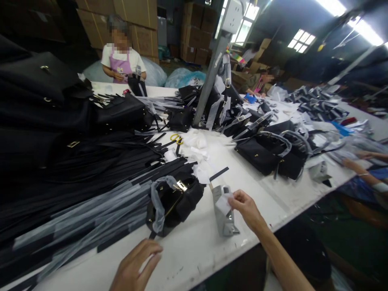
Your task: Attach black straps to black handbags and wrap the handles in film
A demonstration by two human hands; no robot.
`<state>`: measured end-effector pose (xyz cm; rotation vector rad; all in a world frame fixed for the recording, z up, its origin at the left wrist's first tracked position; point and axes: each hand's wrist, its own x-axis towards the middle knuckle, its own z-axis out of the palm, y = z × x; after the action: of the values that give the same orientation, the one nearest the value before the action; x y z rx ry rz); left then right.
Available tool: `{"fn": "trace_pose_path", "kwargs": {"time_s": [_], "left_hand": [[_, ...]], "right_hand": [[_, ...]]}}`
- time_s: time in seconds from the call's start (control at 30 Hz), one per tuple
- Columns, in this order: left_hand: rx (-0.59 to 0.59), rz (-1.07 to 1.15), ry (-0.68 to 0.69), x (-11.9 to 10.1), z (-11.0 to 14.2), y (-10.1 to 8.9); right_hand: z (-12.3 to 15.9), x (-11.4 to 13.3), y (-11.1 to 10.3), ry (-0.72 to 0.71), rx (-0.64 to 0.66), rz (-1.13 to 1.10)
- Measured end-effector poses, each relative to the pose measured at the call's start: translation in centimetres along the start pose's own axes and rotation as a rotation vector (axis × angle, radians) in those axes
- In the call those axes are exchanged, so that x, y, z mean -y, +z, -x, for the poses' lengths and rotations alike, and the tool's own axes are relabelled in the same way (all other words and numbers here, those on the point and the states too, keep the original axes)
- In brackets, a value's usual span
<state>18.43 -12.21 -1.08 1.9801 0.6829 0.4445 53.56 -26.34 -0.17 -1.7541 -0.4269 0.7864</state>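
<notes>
My right hand pinches a small white slip of paper between thumb and fingers. The slip lies against a grey box-like holder with a shiny metal end, standing on the white table. My left hand hovers near the table's front edge, fingers loosely bent, thumb apart, with nothing visible in it. Just beyond it rests a small black handbag, its gold clasp showing and its handle wrapped in clear film. White paper scraps and yellow-handled scissors lie behind the bag.
Long black straps, some film-wrapped, cover the left side below stacked black bags. More black handbags sit to the right. A grey metal post rises mid-table. Co-workers work across the table; another's hands show at right.
</notes>
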Motion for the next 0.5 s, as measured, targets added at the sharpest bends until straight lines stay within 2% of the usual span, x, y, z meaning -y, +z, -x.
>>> {"fn": "trace_pose_path", "kwargs": {"time_s": [0.03, 0.1, 0.2, 0.27, 0.33, 0.43, 0.5], "left_hand": [[-0.016, 0.021, 0.042, -1.6, -0.6, 0.3], [0.008, 0.092, 0.016, -4.3, -1.9, 1.1], [0.085, 0.304, -0.121, -5.5, -3.0, 2.4], [0.083, 0.481, -0.235, -4.5, -2.8, 3.0], [0.088, 0.621, -0.334, -2.8, -1.9, 3.1], [0.089, 0.674, -0.4, -0.5, -0.1, 2.6], [0.093, 0.644, -0.434, 0.5, 1.0, 1.9]], "right_hand": [[2.2, 0.8, 1.7, 0.024, 0.079, -0.053], [6.1, 1.9, 5.6, 0.078, 0.213, -0.138], [10.6, 2.3, 11.2, 0.126, 0.302, -0.24], [12.4, 1.9, 13.9, 0.144, 0.287, -0.298], [13.3, 1.3, 15.6, 0.174, 0.287, -0.347], [13.7, 0.6, 16.8, 0.232, 0.376, -0.354], [13.8, 0.2, 17.2, 0.241, 0.418, -0.264]]}}
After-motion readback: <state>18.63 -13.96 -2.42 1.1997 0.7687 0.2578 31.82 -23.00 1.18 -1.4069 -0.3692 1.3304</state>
